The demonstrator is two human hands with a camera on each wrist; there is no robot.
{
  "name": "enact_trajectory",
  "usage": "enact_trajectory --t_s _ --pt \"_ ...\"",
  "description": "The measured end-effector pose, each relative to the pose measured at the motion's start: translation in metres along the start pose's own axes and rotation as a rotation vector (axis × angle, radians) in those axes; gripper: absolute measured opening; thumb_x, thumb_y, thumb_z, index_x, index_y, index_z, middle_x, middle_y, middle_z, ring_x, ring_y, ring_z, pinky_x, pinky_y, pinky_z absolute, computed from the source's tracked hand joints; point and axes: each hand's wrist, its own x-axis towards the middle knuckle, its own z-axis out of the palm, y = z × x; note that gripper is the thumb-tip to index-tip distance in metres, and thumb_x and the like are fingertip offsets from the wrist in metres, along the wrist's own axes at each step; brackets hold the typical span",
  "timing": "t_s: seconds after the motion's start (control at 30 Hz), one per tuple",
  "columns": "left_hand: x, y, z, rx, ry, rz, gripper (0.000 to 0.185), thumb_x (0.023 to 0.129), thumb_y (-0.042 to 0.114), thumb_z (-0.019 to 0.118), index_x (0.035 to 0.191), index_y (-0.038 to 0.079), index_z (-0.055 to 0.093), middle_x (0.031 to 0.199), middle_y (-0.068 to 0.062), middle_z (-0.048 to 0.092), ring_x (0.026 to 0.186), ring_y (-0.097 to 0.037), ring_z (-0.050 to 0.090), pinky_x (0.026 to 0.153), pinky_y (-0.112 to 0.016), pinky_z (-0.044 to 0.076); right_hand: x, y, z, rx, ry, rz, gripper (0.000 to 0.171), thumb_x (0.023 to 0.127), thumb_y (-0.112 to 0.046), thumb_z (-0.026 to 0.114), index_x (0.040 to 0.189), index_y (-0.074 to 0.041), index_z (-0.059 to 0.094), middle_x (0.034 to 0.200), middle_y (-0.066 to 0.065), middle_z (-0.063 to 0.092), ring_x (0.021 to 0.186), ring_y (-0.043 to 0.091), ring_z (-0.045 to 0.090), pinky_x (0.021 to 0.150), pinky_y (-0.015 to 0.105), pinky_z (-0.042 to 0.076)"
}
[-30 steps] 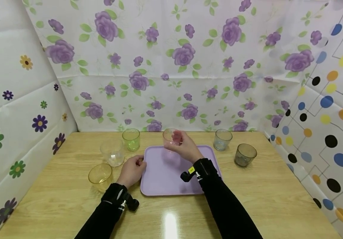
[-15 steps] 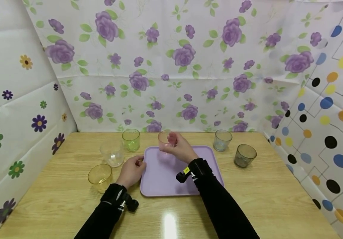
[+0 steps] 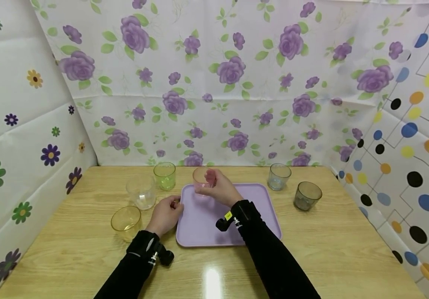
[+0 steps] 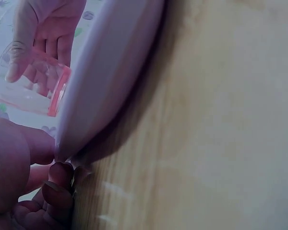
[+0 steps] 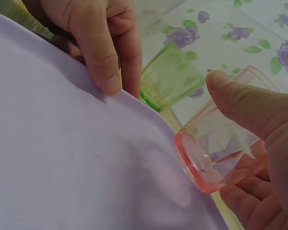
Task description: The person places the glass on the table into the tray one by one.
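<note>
Pink cup (image 3: 201,179) sat in my right hand (image 3: 218,190), fingers and thumb curled round it, held just above the far left corner of the lilac tray (image 3: 236,226), not yet set down. My left hand (image 3: 166,212) pinched the tray's left edge, steadying it on the wooden table (image 3: 349,245). As I judged it, nothing stood on the tray so far. Five cups waited on the table: green (image 3: 164,175), clear (image 3: 141,191) and amber (image 3: 126,221) to the left, pale blue (image 3: 278,176) and grey (image 3: 306,195) to the right.
</note>
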Motion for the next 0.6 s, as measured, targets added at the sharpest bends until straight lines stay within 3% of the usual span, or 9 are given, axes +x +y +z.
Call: enact_trajectory --t_s 0.6 --pt "-0.001 0.001 -0.001 -0.009 -0.008 -0.001 0.041 0.107 0.013 0.063 0.142 -0.007 0.067 0.096 -0.01 0.068 0.081 -0.017 0.061 0.071 -0.029 0.048 0.003 0.004 0.016 -0.057 -0.05 0.02 0.087 0.093 -0.033 0.091 0.159 0.0 0.046 0.159 0.019 0.057 0.144 0.035 0.059 0.119 0.05 0.049"
